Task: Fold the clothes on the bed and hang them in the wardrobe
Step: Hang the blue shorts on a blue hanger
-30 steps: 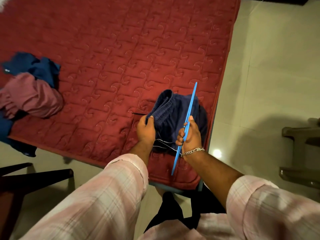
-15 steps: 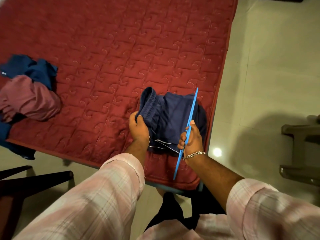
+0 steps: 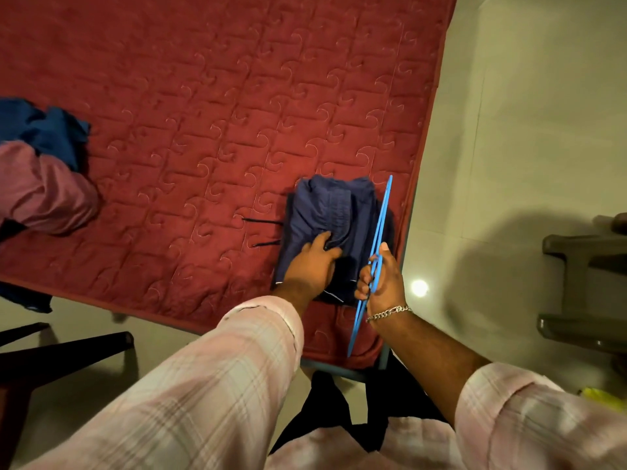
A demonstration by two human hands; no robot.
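My bed [image 3: 220, 96] wears a red quilted cover. Navy shorts [image 3: 332, 218] lie folded near its right corner, two black drawstrings trailing to their left. Far left of the shorts, at the bed's edge, a pink garment [image 3: 40, 191] and blue garment [image 3: 51, 130] lie heaped together.

navy shorts [image 3: 334, 212] – folded, near bed [image 3: 203, 96] corner | blue hanger [image 3: 380, 218] – tilted

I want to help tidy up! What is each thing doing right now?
Navy shorts: folded, lying on the bed.
Blue hanger: held upright-tilted beside the shorts.
Left hand: pressing on shorts.
Right hand: gripping hanger.
Pink garment: crumpled.
Blue garment: crumpled.
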